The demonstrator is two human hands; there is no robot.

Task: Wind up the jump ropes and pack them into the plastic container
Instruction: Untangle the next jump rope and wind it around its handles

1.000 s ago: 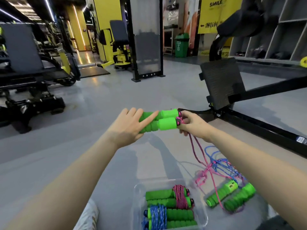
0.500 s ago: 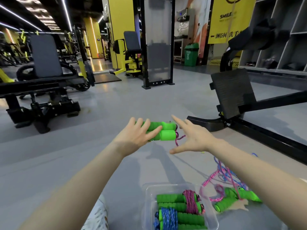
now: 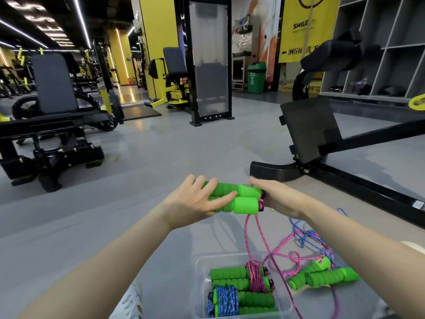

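Jump rope point(image 3: 244, 204) in left hand point(image 3: 193, 203) | right hand point(image 3: 281, 199) grip unclear | loose ropes point(image 3: 322, 276) beside container point(image 3: 198, 287)

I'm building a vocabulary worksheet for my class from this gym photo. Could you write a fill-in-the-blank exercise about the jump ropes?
1. The left hand holds two ___ handles side by side.
2. The cord hanging from those handles is ___.
3. The plastic container holds ___ wound ropes.
4. Another pair of handles lies on the ___ beside the container.

Missing words: green, pink, two, floor.
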